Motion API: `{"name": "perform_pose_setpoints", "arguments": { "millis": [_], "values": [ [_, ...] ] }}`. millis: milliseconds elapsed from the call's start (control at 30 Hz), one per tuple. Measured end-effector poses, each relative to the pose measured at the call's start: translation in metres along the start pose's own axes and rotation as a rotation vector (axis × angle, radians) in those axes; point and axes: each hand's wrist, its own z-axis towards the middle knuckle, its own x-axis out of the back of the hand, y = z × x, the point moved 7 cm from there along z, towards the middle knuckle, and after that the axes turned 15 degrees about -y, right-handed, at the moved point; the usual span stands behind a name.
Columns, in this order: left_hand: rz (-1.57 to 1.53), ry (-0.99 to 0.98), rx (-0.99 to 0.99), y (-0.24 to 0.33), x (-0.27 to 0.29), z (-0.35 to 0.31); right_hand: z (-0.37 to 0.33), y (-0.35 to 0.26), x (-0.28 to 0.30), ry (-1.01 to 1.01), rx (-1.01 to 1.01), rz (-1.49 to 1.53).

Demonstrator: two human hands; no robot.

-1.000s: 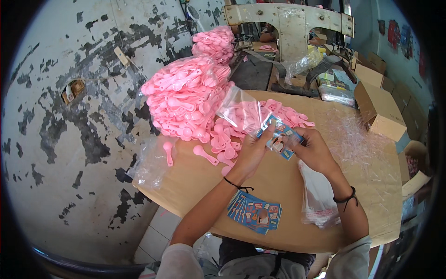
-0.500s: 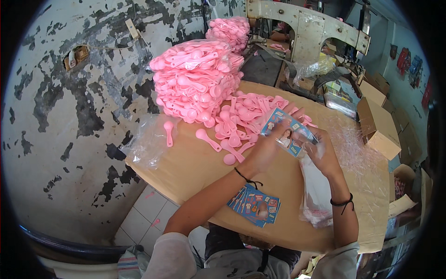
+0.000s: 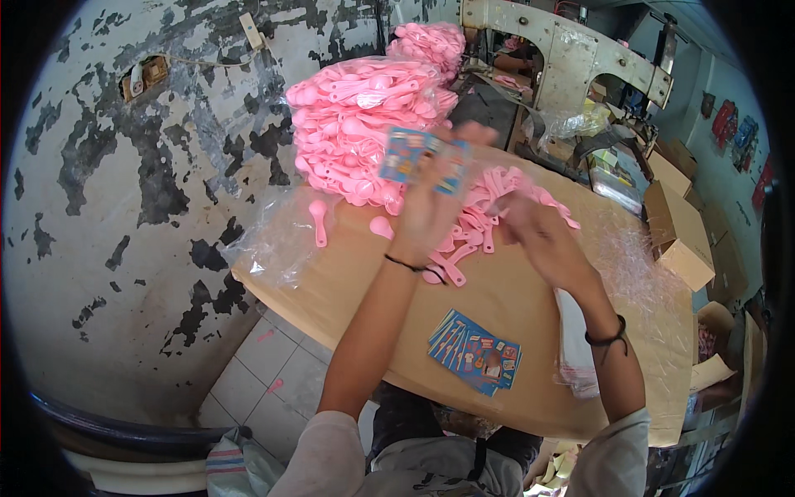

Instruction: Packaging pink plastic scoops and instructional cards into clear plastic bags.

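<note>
My left hand [image 3: 432, 195] is raised in front of the pink spoon stack, blurred by motion. It grips a blue printed card [image 3: 402, 156], which seems to be in a clear plastic sleeve. My right hand [image 3: 542, 236] is at the near right side of a loose heap of pink plastic spoons [image 3: 507, 184]. Its fingers are smeared, and whether they hold a spoon is not clear. Behind my left hand rises a tall stack of pink spoons in clear bags [image 3: 348, 137]. A fanned pile of blue cards [image 3: 476, 352] lies near the table's front edge.
Clear plastic sleeves [image 3: 577, 348] lie under my right forearm on the brown paper-covered table [image 3: 373, 319]. A crumpled clear bag [image 3: 277, 240] and a single pink spoon [image 3: 319, 222] are at the left. An open cardboard box [image 3: 675, 236] and a heavy machine frame [image 3: 571, 54] stand beyond.
My hands have moved apart. The left has carried the card leftward and up toward the bagged stack; the right has let go of it and shifted to the loose spoons. The view has shifted slightly.
</note>
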Motion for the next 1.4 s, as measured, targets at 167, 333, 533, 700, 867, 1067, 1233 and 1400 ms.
{"name": "perform_pose_setpoints", "arguments": {
  "millis": [167,333,533,700,867,1067,1233,1400],
  "values": [
    [0.012,0.131,-0.085,0.033,0.039,-0.010,0.035,0.067,-0.069,-0.374,0.034,-0.531],
    [0.082,0.175,0.112,0.008,0.042,-0.015,0.034,0.096,-0.112,-0.502,-0.082,-0.725],
    [0.197,0.074,0.226,-0.004,0.026,-0.015,0.007,0.085,-0.085,-0.369,0.043,-0.800],
    [0.193,0.142,0.231,-0.012,0.025,-0.017,-0.019,0.068,0.014,-0.231,-0.189,-0.285],
    [0.110,0.140,0.322,-0.047,0.021,-0.028,-0.049,0.032,0.074,0.011,-0.077,-0.076],
    [0.200,0.096,0.521,-0.100,-0.010,-0.042,-0.057,0.025,0.065,-0.100,-0.194,0.048],
    [0.027,0.178,0.542,-0.122,-0.002,-0.062,-0.053,0.019,0.066,-0.026,-0.119,0.027],
    [0.029,0.210,0.607,-0.126,0.009,-0.057,-0.080,-0.004,0.115,0.181,-0.083,-0.271]
  ]
}}
